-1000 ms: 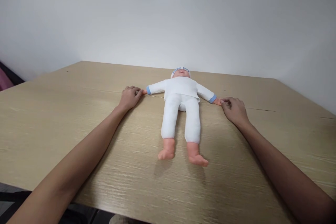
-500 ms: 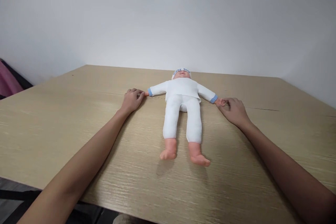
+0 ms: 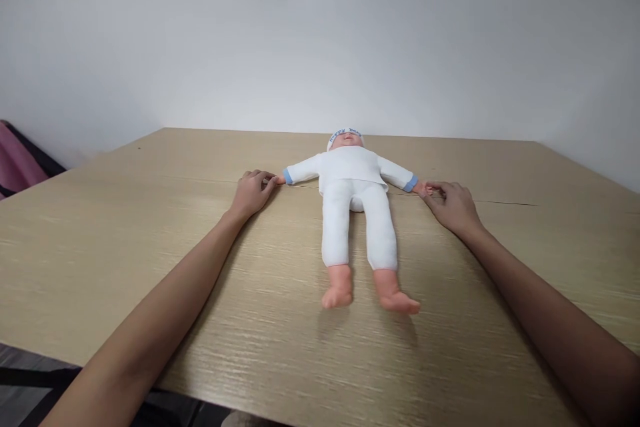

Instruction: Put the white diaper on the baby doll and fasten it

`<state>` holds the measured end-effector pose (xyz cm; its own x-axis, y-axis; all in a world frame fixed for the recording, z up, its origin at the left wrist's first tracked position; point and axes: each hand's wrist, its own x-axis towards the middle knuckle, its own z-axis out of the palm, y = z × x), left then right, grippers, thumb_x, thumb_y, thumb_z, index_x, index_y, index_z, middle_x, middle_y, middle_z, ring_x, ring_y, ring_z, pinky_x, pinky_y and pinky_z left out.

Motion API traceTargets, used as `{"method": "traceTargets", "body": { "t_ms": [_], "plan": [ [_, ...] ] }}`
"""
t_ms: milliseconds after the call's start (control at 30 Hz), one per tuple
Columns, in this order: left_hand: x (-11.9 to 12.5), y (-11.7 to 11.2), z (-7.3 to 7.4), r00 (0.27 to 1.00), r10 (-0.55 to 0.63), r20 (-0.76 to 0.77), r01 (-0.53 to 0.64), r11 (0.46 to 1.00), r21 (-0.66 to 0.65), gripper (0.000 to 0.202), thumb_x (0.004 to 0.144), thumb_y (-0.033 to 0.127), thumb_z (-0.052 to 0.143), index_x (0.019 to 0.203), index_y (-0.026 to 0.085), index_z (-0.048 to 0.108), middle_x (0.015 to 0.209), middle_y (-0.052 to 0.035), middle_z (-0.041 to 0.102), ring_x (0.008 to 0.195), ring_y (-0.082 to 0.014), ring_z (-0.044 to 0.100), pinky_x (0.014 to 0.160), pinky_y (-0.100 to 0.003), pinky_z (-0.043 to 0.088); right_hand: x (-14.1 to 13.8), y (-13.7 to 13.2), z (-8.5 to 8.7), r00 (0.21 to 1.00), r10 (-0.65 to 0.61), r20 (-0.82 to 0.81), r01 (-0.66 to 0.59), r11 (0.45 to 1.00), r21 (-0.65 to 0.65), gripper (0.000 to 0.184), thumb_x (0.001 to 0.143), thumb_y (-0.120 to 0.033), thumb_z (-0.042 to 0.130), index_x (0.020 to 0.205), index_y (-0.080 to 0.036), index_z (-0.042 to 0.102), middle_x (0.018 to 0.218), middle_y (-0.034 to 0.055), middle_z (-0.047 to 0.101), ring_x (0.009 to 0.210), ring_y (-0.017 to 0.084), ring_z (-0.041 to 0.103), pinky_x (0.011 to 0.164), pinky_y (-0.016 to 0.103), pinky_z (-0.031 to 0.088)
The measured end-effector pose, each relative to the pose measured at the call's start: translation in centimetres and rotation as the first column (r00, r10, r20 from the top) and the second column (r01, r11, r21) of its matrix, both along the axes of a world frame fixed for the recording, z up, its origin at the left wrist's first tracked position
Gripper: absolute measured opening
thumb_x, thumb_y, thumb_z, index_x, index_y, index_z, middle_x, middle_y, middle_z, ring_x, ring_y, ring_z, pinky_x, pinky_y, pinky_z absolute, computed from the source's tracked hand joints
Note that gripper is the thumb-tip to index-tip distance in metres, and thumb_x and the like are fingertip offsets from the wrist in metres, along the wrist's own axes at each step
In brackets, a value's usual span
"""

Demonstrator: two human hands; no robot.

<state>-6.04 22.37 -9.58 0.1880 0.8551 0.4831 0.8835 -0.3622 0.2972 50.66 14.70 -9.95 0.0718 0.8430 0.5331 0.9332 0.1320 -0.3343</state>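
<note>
A baby doll [image 3: 353,170] in a white top and trousers with blue cuffs lies on its back on the wooden table [image 3: 240,347]. Its head, in a white cap with blue lettering, points away from me and its bare feet point my way. Both its arms are stretched out sideways. My left hand [image 3: 253,191] pinches the doll's hand on the left side between thumb and fingers. On the other side, my right hand [image 3: 454,205] grips the doll's other hand, fingers curled. Both of my forearms rest along the tabletop.
A white partition [image 3: 320,53] rises behind the table's far edge. At the far left hangs a pink and black item [image 3: 23,157]. A thin seam runs across the tabletop near the doll's arms. Dark floor shows below the near left edge.
The doll's legs and feet appear shifted to the right, and my right hand sits slightly farther right and up. The view has tilted a little. Both hands keep their hold.
</note>
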Motion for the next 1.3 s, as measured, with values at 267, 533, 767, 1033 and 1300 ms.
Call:
{"method": "traceTargets", "body": {
  "t_ms": [267,533,767,1033,1300],
  "plan": [
    [-0.1,0.1,-0.3,0.999,0.054,0.0,-0.054,0.999,0.001,0.053,0.112,0.06,0.044,0.114,0.023,0.082,0.117,-0.0163,0.08,0.112,-0.0371,0.067,0.102,-0.051,0.051,0.9,0.1,-0.1,0.996,-0.069,-0.053,0.068,0.997,-0.019,0.047,0.1,-0.054,0.053,0.112,-0.02,0.084,0.118,0.0201,0.084,0.116,0.042,0.073,0.11,0.065,0.054],
    [0.2,-0.2,-0.2,0.997,0.083,-0.007,-0.083,0.997,0.0,0.052,0.112,0.058,0.043,0.115,0.023,0.081,0.12,-0.0178,0.079,0.116,-0.0384,0.066,0.103,-0.053,0.051,1.0,0.6,-1.1,0.992,-0.125,-0.025,0.126,0.992,0.004,0.046,0.102,-0.053,0.055,0.115,-0.02,0.084,0.115,0.0183,0.083,0.113,0.037,0.071,0.109,0.058,0.053],
    [0.4,-0.7,-0.3,0.996,0.094,0.008,-0.094,0.996,0.009,0.052,0.115,0.053,0.04,0.123,0.023,0.081,0.124,-0.0175,0.078,0.12,-0.038,0.065,0.107,-0.053,0.051,0.5,0.0,-1.6,0.989,-0.147,-0.01,0.147,0.989,0.028,0.048,0.104,-0.051,0.053,0.118,-0.014,0.081,0.124,0.023,0.08,0.119,0.039,0.069,0.113,0.058,0.05],
    [0.1,0.4,-1.1,0.998,0.05,0.035,-0.049,0.999,-0.011,0.051,0.115,0.054,0.042,0.12,0.025,0.084,0.126,-0.0162,0.079,0.123,-0.0368,0.065,0.112,-0.053,0.05,0.8,-0.3,-2.2,0.985,-0.167,0.037,0.167,0.986,0.013,0.046,0.103,-0.048,0.054,0.121,-0.013,0.079,0.125,0.0225,0.079,0.117,0.038,0.068,0.112,0.054,0.049],
    [-0.7,1.3,-1.5,0.996,0.063,0.056,-0.061,0.997,-0.038,0.049,0.112,0.057,0.049,0.115,0.024,0.086,0.123,-0.0161,0.08,0.121,-0.0369,0.065,0.109,-0.052,0.05,0.7,-0.5,-2.0,0.984,-0.165,0.068,0.165,0.986,-0.001,0.044,0.1,-0.043,0.056,0.123,-0.012,0.078,0.125,0.0226,0.078,0.119,0.039,0.067,0.113,0.055,0.049]
  ]
}}
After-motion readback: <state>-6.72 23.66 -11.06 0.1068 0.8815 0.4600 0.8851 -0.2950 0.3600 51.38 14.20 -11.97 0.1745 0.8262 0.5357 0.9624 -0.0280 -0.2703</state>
